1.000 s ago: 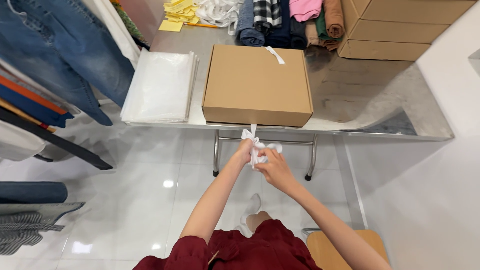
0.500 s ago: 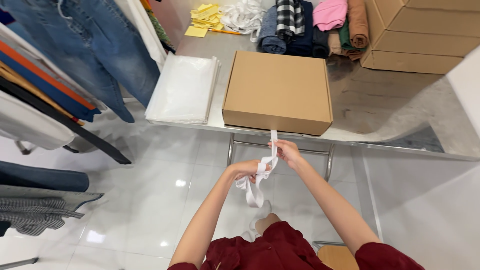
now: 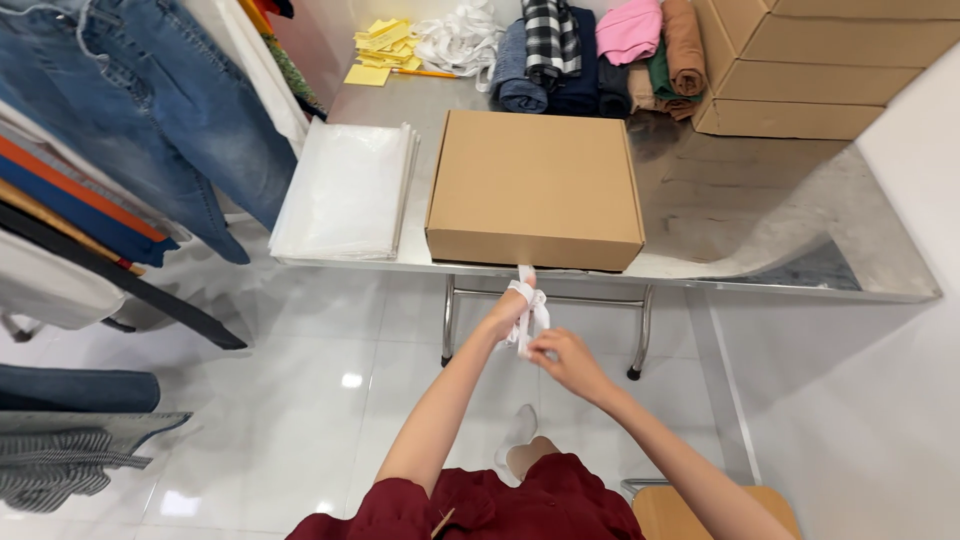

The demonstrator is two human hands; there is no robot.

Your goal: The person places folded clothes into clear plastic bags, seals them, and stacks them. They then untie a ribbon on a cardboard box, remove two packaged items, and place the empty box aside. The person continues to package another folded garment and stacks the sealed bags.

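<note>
White glossy floor tiles spread below a steel worktop whose near edge runs left to right above the hands. On it sits a closed cardboard box, its front face flush with that near edge; clear plastic bags lie just left of it, and folded clothes and stacked cartons stand at the far side. The left hand is wrapped in a white ribbon that rises to the box's front. The right hand pinches the ribbon's loose end just below. Hanging jeans crowd the left; bare worktop lies right of the box.
</note>
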